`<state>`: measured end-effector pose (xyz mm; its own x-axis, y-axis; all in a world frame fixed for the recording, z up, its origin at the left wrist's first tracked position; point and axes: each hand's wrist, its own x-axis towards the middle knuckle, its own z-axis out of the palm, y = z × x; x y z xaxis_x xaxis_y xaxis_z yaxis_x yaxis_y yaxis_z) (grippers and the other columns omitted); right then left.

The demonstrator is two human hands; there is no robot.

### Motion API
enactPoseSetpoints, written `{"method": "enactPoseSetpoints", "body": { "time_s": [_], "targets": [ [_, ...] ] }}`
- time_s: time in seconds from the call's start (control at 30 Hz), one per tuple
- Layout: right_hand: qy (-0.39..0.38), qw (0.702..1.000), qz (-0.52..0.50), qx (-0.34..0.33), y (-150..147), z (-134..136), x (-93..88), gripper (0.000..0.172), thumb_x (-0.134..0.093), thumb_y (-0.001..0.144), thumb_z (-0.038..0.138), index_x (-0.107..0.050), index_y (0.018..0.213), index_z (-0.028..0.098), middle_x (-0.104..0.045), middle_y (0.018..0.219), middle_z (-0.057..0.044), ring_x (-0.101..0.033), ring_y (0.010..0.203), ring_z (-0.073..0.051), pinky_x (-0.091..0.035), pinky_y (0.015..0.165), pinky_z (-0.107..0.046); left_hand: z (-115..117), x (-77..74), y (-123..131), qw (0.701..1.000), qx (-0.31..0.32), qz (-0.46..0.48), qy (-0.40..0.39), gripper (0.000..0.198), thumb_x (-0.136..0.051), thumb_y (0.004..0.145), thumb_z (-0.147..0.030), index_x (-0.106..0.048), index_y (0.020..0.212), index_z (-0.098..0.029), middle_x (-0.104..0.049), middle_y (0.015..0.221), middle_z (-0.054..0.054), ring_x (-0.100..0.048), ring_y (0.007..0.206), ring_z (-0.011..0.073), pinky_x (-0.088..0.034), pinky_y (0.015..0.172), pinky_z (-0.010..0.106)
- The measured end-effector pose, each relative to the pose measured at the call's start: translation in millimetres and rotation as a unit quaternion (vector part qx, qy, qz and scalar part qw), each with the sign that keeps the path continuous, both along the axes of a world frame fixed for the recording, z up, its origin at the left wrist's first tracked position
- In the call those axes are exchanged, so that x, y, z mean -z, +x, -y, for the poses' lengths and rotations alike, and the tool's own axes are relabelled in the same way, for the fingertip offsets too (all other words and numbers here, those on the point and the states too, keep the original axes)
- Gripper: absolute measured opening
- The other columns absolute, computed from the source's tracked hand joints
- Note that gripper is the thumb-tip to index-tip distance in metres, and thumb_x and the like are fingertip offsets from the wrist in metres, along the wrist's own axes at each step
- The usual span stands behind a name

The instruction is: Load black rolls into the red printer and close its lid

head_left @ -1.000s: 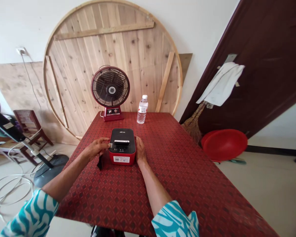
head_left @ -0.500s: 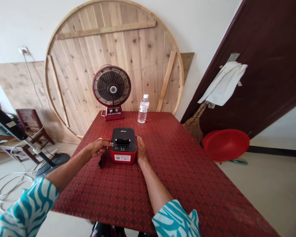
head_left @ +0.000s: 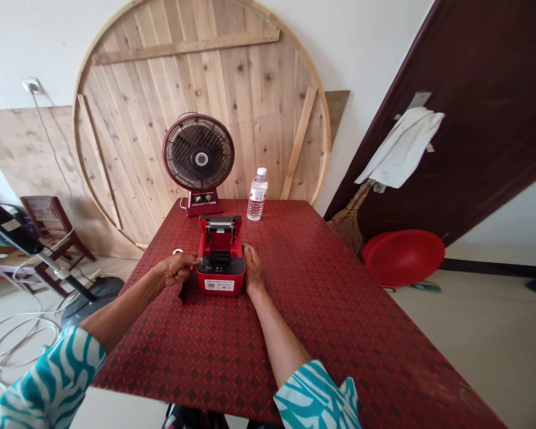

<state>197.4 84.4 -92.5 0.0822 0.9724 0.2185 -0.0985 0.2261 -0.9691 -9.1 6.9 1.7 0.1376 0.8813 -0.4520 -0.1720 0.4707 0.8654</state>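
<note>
A small red and black label printer (head_left: 221,287) sits on the table with its lid (head_left: 221,225) tipped up, baring a red inner bay. My left hand (head_left: 180,268) is at the printer's left edge, fingers curled, thumb and forefinger closed on the corner by the lid. Along the right side lies my right hand (head_left: 253,268), its fingers stretched out and resting against the casing. Just beyond my left hand a white round thing (head_left: 177,251) shows partly. Below that hand hangs a dark strip (head_left: 182,293) whose kind I cannot make out.
Behind the printer stand a maroon fan (head_left: 201,161) and a water bottle (head_left: 257,195) on the red patterned table (head_left: 321,322). A large round wooden board (head_left: 250,107) leans on the wall. To the right are a broom (head_left: 351,220) and a red basin (head_left: 404,257).
The printer's lid has swung up and back from closed, showing the inside. Both hands have stayed at the printer's sides. The whole view has shifted slightly.
</note>
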Motion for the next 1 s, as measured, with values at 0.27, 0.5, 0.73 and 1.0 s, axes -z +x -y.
{"method": "enactPoseSetpoints", "body": {
  "time_s": [0.27,0.5,0.73,1.0],
  "targets": [
    [0.006,1.0,0.006,-0.004,1,-5,2.7,0.044,-0.045,0.082,0.053,-0.067,0.106,0.023,-0.07,0.115,-0.006,-0.06,0.109,-0.023,-0.041,0.099,-0.039,4,-5.5,7,0.999,-0.015,-0.035,0.024,0.028,-0.068,0.062,-0.019,-0.043,0.074,-0.018,-0.045,0.051,-0.01,-0.022,0.029,-0.0013,-0.006,0.032,0.013],
    [0.014,1.0,0.002,0.01,-1,-2,-0.7,0.041,-0.046,0.081,0.051,-0.069,0.102,0.023,-0.071,0.11,-0.007,-0.061,0.105,-0.024,-0.043,0.096,-0.039,8,-17.7,6,0.979,-0.069,-0.147,0.123,0.039,-0.07,0.065,-0.025,-0.056,0.101,-0.014,-0.051,0.053,-0.008,-0.029,0.032,0.0026,-0.016,0.035,0.017],
    [0.02,1.0,-0.004,0.012,-4,-2,-3.4,0.04,-0.045,0.082,0.048,-0.069,0.101,0.024,-0.071,0.109,-0.006,-0.061,0.105,-0.023,-0.043,0.096,-0.038,-21,-38.6,24,0.857,-0.011,-0.391,0.335,0.016,-0.064,0.077,-0.024,-0.074,0.088,-0.018,-0.071,0.081,0.002,-0.061,0.073,0.0136,-0.045,0.066,0.021],
    [0.037,0.999,-0.014,0.01,-6,-5,-0.3,0.037,-0.045,0.082,0.044,-0.069,0.101,0.023,-0.071,0.106,-0.006,-0.061,0.104,-0.022,-0.043,0.097,-0.039,-66,-46.3,37,0.796,0.217,-0.471,0.313,0.013,-0.067,0.068,-0.013,-0.076,0.074,-0.021,-0.074,0.076,0.002,-0.065,0.076,0.0186,-0.046,0.072,0.023]
  ]
}}
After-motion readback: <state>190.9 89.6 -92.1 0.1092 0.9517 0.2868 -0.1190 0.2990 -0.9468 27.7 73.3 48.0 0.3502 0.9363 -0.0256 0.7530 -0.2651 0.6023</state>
